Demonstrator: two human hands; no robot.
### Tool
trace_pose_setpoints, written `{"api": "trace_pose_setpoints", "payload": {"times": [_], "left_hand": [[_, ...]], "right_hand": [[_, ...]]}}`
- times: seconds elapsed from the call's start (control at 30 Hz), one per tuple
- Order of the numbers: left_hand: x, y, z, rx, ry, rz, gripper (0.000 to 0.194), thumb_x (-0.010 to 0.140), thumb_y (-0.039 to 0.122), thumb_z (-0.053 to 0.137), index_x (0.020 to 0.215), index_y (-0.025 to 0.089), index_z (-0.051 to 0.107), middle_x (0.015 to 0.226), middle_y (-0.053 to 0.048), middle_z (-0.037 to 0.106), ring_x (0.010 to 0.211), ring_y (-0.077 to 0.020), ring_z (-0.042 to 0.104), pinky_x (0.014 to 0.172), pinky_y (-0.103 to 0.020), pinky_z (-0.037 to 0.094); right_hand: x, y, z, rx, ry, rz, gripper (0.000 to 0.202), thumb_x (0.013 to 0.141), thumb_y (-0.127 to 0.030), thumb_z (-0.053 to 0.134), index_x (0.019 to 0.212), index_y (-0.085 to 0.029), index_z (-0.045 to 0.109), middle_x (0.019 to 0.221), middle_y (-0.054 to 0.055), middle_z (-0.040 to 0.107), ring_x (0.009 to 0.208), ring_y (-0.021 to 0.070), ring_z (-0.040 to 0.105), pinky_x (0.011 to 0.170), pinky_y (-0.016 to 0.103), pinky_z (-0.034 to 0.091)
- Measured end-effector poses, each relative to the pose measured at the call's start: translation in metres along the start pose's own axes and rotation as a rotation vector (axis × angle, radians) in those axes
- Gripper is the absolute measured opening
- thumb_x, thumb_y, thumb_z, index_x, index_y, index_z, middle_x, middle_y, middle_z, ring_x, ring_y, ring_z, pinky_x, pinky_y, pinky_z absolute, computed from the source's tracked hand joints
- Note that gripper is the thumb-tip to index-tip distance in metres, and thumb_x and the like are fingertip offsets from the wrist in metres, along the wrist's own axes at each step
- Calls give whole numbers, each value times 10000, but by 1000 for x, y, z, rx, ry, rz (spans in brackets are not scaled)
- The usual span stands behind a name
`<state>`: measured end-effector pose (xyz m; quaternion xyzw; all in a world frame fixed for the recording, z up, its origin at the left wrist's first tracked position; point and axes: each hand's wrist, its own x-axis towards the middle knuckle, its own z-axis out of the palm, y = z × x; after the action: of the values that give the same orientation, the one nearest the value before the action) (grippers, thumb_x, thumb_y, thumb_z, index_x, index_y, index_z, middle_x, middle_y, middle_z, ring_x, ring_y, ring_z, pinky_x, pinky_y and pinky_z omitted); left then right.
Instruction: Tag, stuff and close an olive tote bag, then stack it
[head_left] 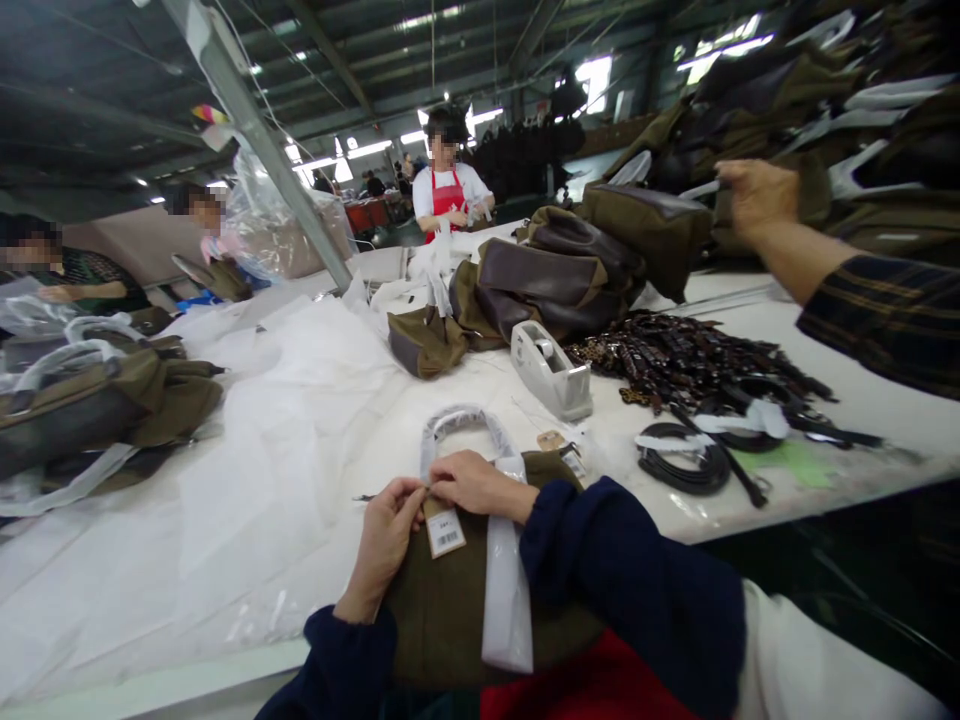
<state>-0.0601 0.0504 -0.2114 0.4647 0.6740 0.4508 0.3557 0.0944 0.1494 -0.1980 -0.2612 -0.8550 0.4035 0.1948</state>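
Olive fabric at the near edge of the white table (877, 395): from the head view, that's a handbag (442, 625), its plastic-wrapped handle (491, 422) arching toward the far side. Both hands are on the close work, and the spot that matters is the barcode hang tag (446, 534), lying against the bag just right of the left hand (386, 535), long axis running near to far, near end tipped slightly right. Left thumb and finger pinch its far end; the right hand (480, 487) reaches across from the right, fingertips meeting the left's, though what they grip, I can't tell. Left sits alongside the tag, right just beyond it. Farther out, a tape dispenser (551, 375); right of that, coiled black straps (684, 462) and a co-worker's hand (765, 200).
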Motion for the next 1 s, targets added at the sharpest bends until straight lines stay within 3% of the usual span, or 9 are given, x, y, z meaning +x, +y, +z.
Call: {"api": "trace_pose_setpoints", "payload": {"times": [0.47, 0.8, 0.9, 1.0], "left_hand": [[-1, 12, 3, 163, -51, 89, 171, 819, 365, 608, 801, 202, 660, 675, 2, 641, 625, -179, 564, 613, -283, 430], [5, -4, 6, 144, -34, 78, 230, 846, 418, 595, 825, 195, 651, 660, 8, 623, 606, -168, 555, 589, -270, 428], [1, -2, 7, 111, -9, 80, 282, 852, 458, 590, 938, 193, 634, 679, 8, 631, 595, -166, 566, 568, -268, 451], [-8, 4, -1, 82, 91, 85, 374, 854, 488, 583, 1102, 209, 565, 871, -25, 672, 720, -189, 634, 638, -294, 506]], "right_hand": [[-1, 0, -7, -261, -79, -82, 102, 862, -177, 595, 805, -156, 677, 770, 48, 671, 728, 161, 542, 647, 259, 288], [4, 9, 7, -195, -19, -2, 110, 846, -194, 632, 751, -148, 661, 725, 35, 636, 703, 156, 531, 626, 252, 295], [-1, 0, -5, -143, 31, -18, 92, 854, -214, 648, 914, -146, 664, 826, 34, 655, 733, 142, 550, 656, 234, 352], [-21, -12, -37, -2, 186, -53, 216, 877, -213, 619, 1090, -175, 619, 982, 31, 652, 772, 122, 567, 726, 229, 411]]}}
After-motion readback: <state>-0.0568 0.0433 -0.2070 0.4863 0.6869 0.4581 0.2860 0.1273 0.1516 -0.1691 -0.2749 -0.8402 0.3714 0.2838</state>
